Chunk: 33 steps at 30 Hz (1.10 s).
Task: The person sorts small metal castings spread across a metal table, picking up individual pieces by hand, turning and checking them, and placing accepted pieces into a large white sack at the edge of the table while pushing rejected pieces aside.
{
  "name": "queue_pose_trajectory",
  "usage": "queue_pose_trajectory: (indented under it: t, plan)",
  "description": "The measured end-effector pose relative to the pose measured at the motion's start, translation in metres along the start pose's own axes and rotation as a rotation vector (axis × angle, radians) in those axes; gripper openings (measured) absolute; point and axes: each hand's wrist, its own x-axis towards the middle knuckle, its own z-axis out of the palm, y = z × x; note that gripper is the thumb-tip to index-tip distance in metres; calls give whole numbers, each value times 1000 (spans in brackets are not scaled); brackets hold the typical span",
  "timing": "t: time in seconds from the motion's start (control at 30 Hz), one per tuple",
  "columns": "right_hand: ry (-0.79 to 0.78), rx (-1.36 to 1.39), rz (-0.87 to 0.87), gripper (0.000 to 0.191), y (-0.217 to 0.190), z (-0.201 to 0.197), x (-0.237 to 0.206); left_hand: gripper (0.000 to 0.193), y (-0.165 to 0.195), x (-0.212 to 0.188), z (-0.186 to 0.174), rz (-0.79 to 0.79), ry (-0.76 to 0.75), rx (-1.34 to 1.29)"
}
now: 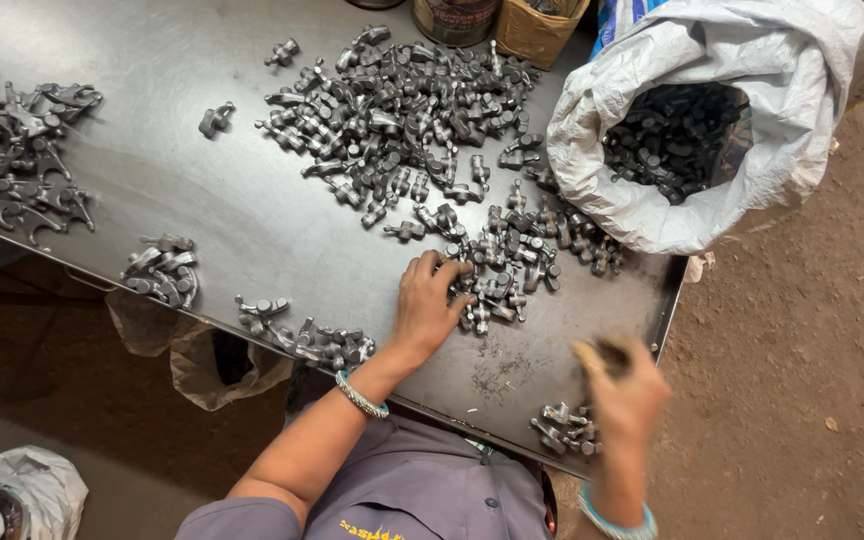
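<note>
Nearest you, your right hand point(624, 392) is blurred in motion above the front edge of the metal surface point(202, 190); its grip looks curled around something small and dark, but the blur hides what, so I cannot tell for sure. Just below that grip sits a small cluster of forged metal parts point(564, 428), close to the edge, where a careless sweep of your wrist could knock pieces onto the dirt floor point(812, 330).

Your left hand point(427, 305) lies flat, fingers apart, fingertips touching the loose pile of parts point(502, 270) just beyond it, with nothing clamped. To the left of that grip, two more small groups point(307, 335) hug the edge above a hanging bag point(217, 365); a nudge might spill them past it.

Farther off lies the large heap point(402, 110). Up and to the right of your grips, the white woven sack point(712, 120) of parts slumps over the corner and could tip.
</note>
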Motion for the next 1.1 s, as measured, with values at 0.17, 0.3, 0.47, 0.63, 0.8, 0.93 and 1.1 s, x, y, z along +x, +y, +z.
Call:
queue_pose_trajectory:
  t: [0.17, 0.3, 0.47, 0.63, 0.8, 0.93, 1.1]
  plan:
    - [29, -59, -506, 62, -92, 85, 12, 47, 10, -19, -15, 0, 3, -79]
    - [55, -233, -567, 62, -106, 107, 20, 45, 11, -25, -25, -60, -25, -105]
    - [-212, 169, -242, 52, -71, 104, 35, 41, 9, -25, -26, -72, -29, -201]
    - [-517, 1028, -29, 55, -10, 83, 26, 41, 3, -30, -14, -86, -73, -339]
    - [-605, 1281, 145, 56, 28, 79, 0, 52, 2, -41, 5, 20, -96, -369]
    - [-626, 1311, 183, 56, 35, 81, -6, 46, -2, -51, 11, -22, -135, -415]
    - [-609, 1220, 103, 47, 25, 79, -8, 43, -10, -55, 21, -247, -159, -488]
